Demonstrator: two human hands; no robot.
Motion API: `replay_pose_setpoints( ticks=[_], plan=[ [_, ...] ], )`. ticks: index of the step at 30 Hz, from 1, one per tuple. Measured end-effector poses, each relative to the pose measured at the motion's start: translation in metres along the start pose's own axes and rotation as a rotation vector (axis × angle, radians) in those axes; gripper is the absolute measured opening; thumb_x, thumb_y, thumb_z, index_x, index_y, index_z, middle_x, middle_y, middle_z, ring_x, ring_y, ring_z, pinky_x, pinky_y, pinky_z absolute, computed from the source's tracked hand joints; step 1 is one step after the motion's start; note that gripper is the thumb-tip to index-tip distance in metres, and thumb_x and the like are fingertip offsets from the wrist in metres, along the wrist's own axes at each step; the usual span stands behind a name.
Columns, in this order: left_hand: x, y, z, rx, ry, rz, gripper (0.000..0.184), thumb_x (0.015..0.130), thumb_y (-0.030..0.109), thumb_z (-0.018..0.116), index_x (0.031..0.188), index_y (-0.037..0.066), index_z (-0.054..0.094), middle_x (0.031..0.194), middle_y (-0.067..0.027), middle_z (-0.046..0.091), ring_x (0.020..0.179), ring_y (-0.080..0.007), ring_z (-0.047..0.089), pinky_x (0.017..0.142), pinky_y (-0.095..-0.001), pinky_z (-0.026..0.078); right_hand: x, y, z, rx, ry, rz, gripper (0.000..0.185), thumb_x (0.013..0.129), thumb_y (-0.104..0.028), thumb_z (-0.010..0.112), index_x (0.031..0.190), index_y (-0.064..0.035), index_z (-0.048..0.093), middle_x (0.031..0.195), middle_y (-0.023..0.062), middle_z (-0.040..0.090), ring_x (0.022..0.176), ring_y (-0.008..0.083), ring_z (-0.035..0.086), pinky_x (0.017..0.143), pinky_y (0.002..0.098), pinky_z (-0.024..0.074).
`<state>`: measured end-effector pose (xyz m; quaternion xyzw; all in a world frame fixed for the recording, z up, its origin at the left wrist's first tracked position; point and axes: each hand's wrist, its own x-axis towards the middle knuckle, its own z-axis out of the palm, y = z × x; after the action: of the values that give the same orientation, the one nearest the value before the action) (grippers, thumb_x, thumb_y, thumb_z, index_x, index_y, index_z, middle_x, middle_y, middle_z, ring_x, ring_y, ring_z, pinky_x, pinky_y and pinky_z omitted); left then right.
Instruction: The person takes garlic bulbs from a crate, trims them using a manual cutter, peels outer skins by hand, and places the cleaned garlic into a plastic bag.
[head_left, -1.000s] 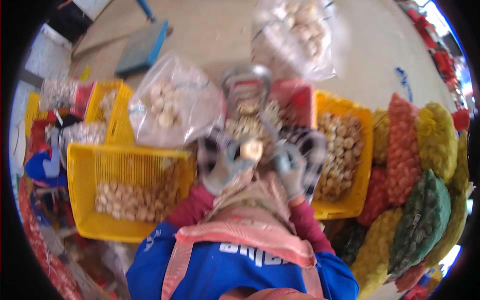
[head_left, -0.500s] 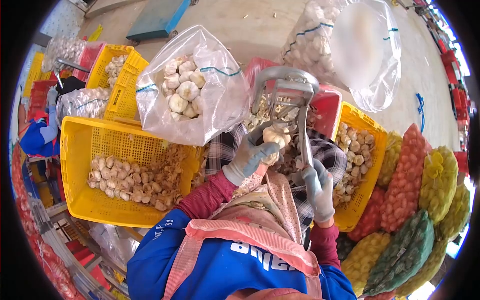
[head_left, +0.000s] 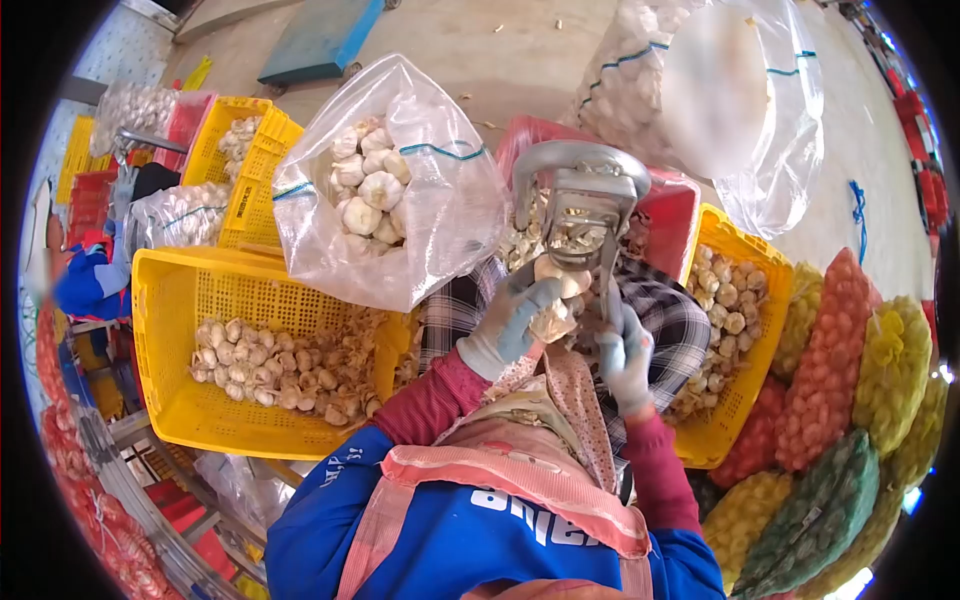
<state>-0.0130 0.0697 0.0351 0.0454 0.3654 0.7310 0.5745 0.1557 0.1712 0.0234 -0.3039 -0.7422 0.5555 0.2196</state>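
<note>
My left hand (head_left: 508, 325), in a grey-white glove, is closed round garlic bulbs (head_left: 556, 318) in front of my lap. The upper bulb touches the lower end of a metal cutter (head_left: 582, 190), which stands over a red crate (head_left: 668, 225). My right hand (head_left: 626, 360), gloved too, is wrapped round the cutter's long handle (head_left: 610, 280), just right of the garlic. Garlic scraps lie in and around the cutter.
Yellow crates of garlic stand at the left (head_left: 265, 430) and right (head_left: 745, 400). Clear bags of garlic sit at the front left (head_left: 440, 230) and front right (head_left: 620, 110). Net sacks (head_left: 828, 360) lie at the right; a co-worker's blue sleeve (head_left: 92, 285) shows far left.
The view has shifted and sharpened. My left hand has brought the garlic up against the cutter's end, and my right hand has risen along the handle beside it.
</note>
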Motion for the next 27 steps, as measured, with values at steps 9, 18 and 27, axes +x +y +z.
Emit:
replay_pose_setpoints(
  ticks=[9,18,27],
  plan=[
    [-0.026,-0.003,-0.003,0.114,-0.061,-0.133,0.07,0.097,0.064,0.044,0.122,0.0,0.058,0.103,-0.0056,0.065,0.085,-0.0136,0.063,0.069,-0.0276,0.056,-0.034,-0.011,-0.001,-0.266,0.288,-0.273,0.049,0.078,-0.001,0.069,0.126,0.0031,0.059,0.117,0.0207,0.067,0.103,0.0357,0.067,0.089,0.038,0.0539],
    [-0.039,-0.024,-0.015,0.726,-0.032,0.013,0.03,0.101,0.021,0.058,0.111,-0.004,0.07,0.089,0.0012,0.069,0.081,-0.0046,0.059,0.069,-0.0215,0.047,-0.036,-0.021,0.022,0.352,0.183,0.177,0.032,0.09,-0.013,0.064,0.113,0.0075,0.062,0.096,0.005,0.068,0.086,0.0093,0.06,0.076,0.0238,0.0502],
    [-0.043,-0.023,0.006,0.481,-0.162,0.034,0.055,0.09,0.012,0.072,0.138,-0.005,0.05,0.106,-0.0056,0.068,0.089,-0.0118,0.064,0.083,-0.0267,0.054,-0.05,-0.017,0.016,0.426,0.159,0.436,0.055,0.104,-0.05,0.04,0.1,-0.0002,0.063,0.069,0.0034,0.065,0.051,0.0085,0.056,0.047,0.0208,0.0424]
  ],
)
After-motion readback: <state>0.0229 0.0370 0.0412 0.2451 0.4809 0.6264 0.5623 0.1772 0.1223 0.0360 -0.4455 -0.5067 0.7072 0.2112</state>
